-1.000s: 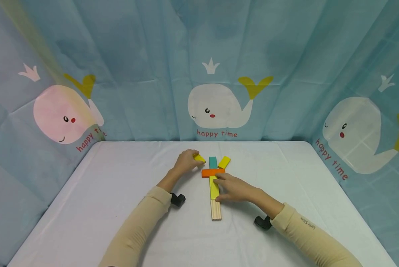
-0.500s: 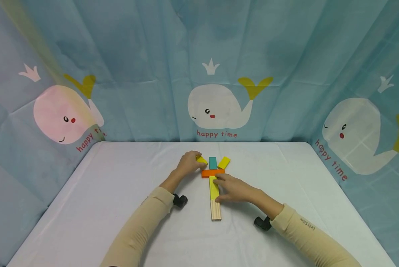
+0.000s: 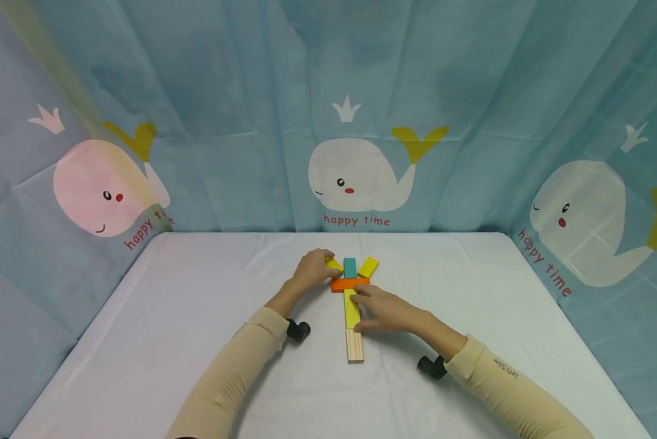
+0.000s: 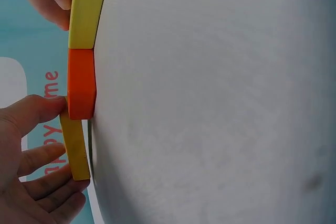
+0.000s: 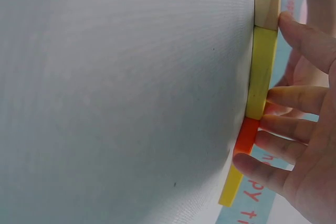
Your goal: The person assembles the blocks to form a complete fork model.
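Observation:
In the head view, blocks form a flat figure on the white table. A plain wood block [image 3: 354, 346] is nearest, then a long yellow block [image 3: 351, 312], an orange block [image 3: 346, 285] lying crosswise, and a teal block [image 3: 350, 267] beyond. A small yellow block [image 3: 369, 267] slants beside the teal one. My left hand [image 3: 310, 269] pinches another yellow block [image 4: 75, 150] between thumb and fingers, slanted at the orange block's left end. My right hand [image 3: 390, 310], fingers spread and mostly straight, rests its fingertips on the long yellow and orange blocks.
White cloth covers the table [image 3: 196, 292]. A blue curtain [image 3: 240, 183] with printed whales stands along the back and both sides. Black wrist cameras sit under the left wrist [image 3: 298, 331] and the right wrist [image 3: 431, 367].
My left hand has moved slightly right and nearer, bringing its yellow block closer to the teal and orange blocks. The right hand and the other blocks stay where they were.

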`<act>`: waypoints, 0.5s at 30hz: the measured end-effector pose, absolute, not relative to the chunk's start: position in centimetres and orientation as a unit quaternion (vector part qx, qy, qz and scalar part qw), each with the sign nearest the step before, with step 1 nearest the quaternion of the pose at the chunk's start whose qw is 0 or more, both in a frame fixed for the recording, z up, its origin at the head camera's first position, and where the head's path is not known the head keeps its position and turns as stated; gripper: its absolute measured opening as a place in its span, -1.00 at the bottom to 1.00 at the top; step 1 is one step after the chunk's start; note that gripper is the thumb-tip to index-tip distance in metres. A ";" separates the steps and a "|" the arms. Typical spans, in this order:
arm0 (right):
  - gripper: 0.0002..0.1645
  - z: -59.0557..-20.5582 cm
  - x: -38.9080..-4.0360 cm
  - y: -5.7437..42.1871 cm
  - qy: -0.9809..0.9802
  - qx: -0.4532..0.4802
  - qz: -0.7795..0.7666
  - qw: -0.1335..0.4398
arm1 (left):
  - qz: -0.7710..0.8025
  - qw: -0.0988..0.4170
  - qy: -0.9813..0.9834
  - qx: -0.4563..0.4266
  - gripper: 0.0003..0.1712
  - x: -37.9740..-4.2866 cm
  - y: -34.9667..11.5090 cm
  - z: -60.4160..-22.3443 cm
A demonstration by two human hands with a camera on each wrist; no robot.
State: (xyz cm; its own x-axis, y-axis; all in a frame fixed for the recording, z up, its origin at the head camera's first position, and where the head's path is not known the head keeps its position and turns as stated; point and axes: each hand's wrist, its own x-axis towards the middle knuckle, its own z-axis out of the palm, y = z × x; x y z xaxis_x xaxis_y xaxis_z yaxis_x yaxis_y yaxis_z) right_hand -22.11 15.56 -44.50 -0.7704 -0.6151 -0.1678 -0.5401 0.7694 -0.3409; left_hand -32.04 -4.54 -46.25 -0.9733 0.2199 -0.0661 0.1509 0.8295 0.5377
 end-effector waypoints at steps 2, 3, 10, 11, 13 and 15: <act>-0.12 -44.5 -22.1 15.6 0.931 -0.309 -0.137 0.136 | 0.270 0.061 0.955 0.102 -0.37 -32.1 -4.5 -46.3; -0.12 -44.5 -22.2 15.5 0.931 -0.309 -0.136 0.136 | 0.269 0.061 0.955 0.104 -0.37 -32.1 -4.5 -46.3; -0.12 -44.6 -22.2 15.6 0.932 -0.309 -0.136 0.136 | 0.260 0.062 0.957 0.110 -0.40 -32.0 -4.4 -46.3; -0.12 -44.7 -22.2 15.6 0.931 -0.309 -0.136 0.135 | 0.256 0.063 0.958 0.111 -0.40 -32.0 -4.4 -46.3; -0.12 -44.7 -22.2 15.6 0.931 -0.310 -0.136 0.135 | 0.252 0.068 0.959 0.113 -0.40 -32.1 -4.4 -46.3; -0.12 -44.6 -22.2 15.6 0.931 -0.310 -0.137 0.135 | 0.249 0.074 0.959 0.115 -0.41 -32.1 -4.4 -46.2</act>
